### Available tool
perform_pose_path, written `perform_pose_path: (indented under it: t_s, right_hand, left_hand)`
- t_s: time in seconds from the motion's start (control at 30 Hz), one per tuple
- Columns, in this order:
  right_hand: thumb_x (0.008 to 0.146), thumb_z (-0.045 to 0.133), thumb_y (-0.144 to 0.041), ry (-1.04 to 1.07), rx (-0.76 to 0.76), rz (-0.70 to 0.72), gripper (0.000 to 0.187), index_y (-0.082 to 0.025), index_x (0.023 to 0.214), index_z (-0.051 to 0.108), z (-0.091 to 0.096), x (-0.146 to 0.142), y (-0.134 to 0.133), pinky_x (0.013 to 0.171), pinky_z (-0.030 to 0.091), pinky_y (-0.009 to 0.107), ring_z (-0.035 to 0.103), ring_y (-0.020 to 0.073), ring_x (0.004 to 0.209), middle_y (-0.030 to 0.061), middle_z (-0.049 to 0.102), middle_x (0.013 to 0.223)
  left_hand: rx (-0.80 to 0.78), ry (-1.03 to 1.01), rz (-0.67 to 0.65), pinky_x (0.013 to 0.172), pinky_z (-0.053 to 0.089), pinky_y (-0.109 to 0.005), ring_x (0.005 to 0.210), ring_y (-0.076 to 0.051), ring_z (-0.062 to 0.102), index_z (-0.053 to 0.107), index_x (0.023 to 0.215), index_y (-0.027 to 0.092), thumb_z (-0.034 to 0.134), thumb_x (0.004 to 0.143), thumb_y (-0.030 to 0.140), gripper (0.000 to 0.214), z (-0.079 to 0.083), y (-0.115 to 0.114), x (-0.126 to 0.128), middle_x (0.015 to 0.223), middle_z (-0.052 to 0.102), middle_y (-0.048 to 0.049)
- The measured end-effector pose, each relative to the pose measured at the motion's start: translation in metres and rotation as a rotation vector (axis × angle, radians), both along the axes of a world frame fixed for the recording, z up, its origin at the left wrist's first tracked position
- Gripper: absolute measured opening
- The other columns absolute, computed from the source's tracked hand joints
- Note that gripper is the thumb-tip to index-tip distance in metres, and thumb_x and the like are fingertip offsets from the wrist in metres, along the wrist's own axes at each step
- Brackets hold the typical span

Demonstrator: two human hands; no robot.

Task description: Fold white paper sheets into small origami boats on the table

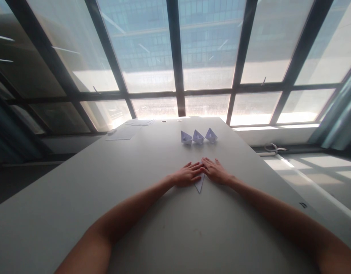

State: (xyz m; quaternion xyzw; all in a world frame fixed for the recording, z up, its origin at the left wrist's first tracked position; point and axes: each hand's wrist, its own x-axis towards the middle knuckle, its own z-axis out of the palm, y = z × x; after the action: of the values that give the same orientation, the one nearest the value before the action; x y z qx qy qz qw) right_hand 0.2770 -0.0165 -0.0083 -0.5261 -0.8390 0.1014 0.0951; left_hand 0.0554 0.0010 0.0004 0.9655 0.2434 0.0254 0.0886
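My left hand [187, 175] and my right hand [215, 171] lie flat side by side on the grey table [152, 213], fingers stretched out and fingertips meeting. Both press on a folded white paper [199, 185], whose pointed corner sticks out toward me between the wrists. Beyond the hands, three small folded paper boats stand in a row: the left boat [186, 137], the middle boat [198, 137] and the right boat [211, 135].
Loose white paper sheets [124, 133] lie at the table's far left corner. Large windows with dark frames [177, 57] rise behind the table. A white cable [270, 149] rests on the sill at right. The table's right edge runs diagonally near my right forearm.
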Motion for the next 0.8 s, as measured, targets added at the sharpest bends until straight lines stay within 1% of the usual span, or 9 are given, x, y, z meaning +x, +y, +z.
perform_pose_path:
  t_s: [0.1,0.17,0.27,0.4,0.6,0.8]
  right_hand:
    - [0.099,0.005,-0.062,-0.019,0.005,-0.034,0.076,-0.016,0.156,0.028,0.0000,-0.0008,-0.0009,0.119,0.010,0.057,0.016,0.0256,0.151,0.0100,0.024,0.162]
    - [0.099,0.006,-0.061,-0.022,0.008,-0.058,0.075,-0.017,0.156,0.029,-0.0001,-0.0011,-0.0015,0.118,0.010,0.058,0.016,0.0262,0.151,0.0108,0.024,0.162]
    - [0.100,0.007,-0.059,-0.018,0.018,-0.083,0.073,-0.018,0.156,0.029,-0.0006,-0.0014,-0.0020,0.118,0.009,0.059,0.017,0.0270,0.150,0.0119,0.026,0.161]
    - [0.100,0.007,-0.058,-0.014,0.015,-0.090,0.072,-0.018,0.156,0.028,-0.0015,-0.0016,-0.0018,0.118,0.009,0.059,0.016,0.0281,0.150,0.0123,0.025,0.162]
    - [0.101,0.011,-0.059,0.020,0.010,-0.053,0.070,-0.018,0.155,0.030,-0.0020,-0.0001,-0.0002,0.118,0.011,0.056,0.016,0.0270,0.150,0.0116,0.026,0.161]
    - [0.101,0.014,-0.059,0.011,-0.018,0.012,0.071,-0.016,0.156,0.026,-0.0015,0.0024,0.0006,0.119,0.009,0.054,0.012,0.0253,0.151,0.0112,0.021,0.163]
  left_hand:
    - [0.001,-0.004,0.034,0.122,0.007,-0.050,0.152,-0.024,0.012,0.027,0.155,0.035,0.033,0.104,0.049,0.053,-0.0008,0.0001,-0.0001,0.164,0.017,-0.0018]
    - [-0.004,-0.006,0.033,0.121,0.008,-0.051,0.152,-0.025,0.013,0.031,0.154,0.036,0.034,0.104,0.050,0.052,-0.0005,0.0001,-0.0003,0.164,0.018,-0.0013]
    - [-0.012,-0.018,0.019,0.121,0.009,-0.053,0.151,-0.027,0.014,0.032,0.153,0.037,0.034,0.104,0.049,0.051,0.0009,-0.0009,-0.0009,0.164,0.019,-0.0008]
    - [-0.006,-0.032,0.031,0.121,0.011,-0.053,0.151,-0.027,0.015,0.034,0.152,0.037,0.034,0.104,0.049,0.050,0.0012,-0.0021,-0.0012,0.163,0.023,-0.0012]
    - [-0.001,-0.038,0.043,0.121,0.011,-0.051,0.151,-0.025,0.016,0.032,0.154,0.035,0.035,0.104,0.049,0.052,-0.0005,-0.0017,0.0000,0.163,0.023,-0.0012]
    - [-0.014,-0.053,0.042,0.122,0.011,-0.049,0.151,-0.022,0.015,0.024,0.155,0.038,0.035,0.104,0.047,0.053,0.0022,-0.0036,0.0013,0.164,0.019,0.0014]
